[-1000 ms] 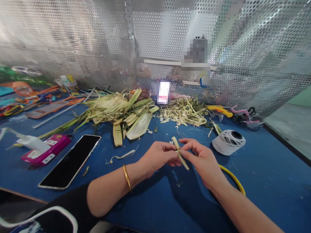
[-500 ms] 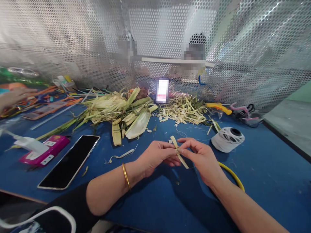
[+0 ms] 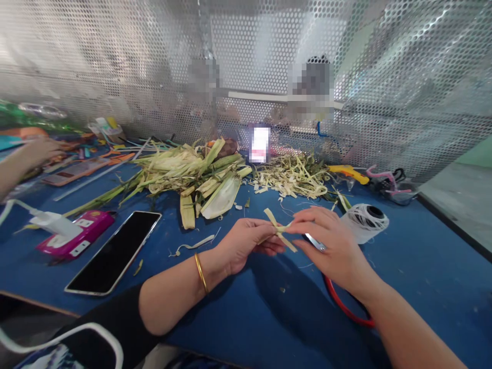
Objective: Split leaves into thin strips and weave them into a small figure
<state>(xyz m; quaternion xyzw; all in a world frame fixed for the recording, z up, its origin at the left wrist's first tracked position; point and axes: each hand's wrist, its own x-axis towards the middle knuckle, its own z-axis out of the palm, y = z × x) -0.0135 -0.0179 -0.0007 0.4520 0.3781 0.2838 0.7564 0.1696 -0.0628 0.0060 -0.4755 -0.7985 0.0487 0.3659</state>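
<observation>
My left hand [image 3: 249, 238], a gold bangle on its wrist, pinches a small crossed piece of pale leaf strips [image 3: 277, 230] between thumb and fingers. My right hand [image 3: 326, 241] is right beside it, fingertips touching the strip's right end. Scissors [image 3: 315, 242] lie within my right hand; a bit of metal shows between thumb and forefinger, and a red handle loop sticks out below the wrist. The blade tips are hidden. Just beyond the right hand a spool of white thread [image 3: 365, 224] lies on the blue table [image 3: 238, 307].
Behind are a pile of dried leaves [image 3: 169, 169] and a heap of cut scraps [image 3: 294, 177]. A phone [image 3: 115, 253] and a pink power strip [image 3: 77, 236] lie left. Another person's hand [image 3: 38, 154] is at far left. Perforated sheeting [image 3: 249, 51] rises behind; a yellow-handled tool [image 3: 349, 174] sits near it.
My right hand has shifted right and turned, its thumb now apart from the strip; metal shows between its fingers. A red handle loop shows where a yellow one did. The leaf piece has turned slightly.
</observation>
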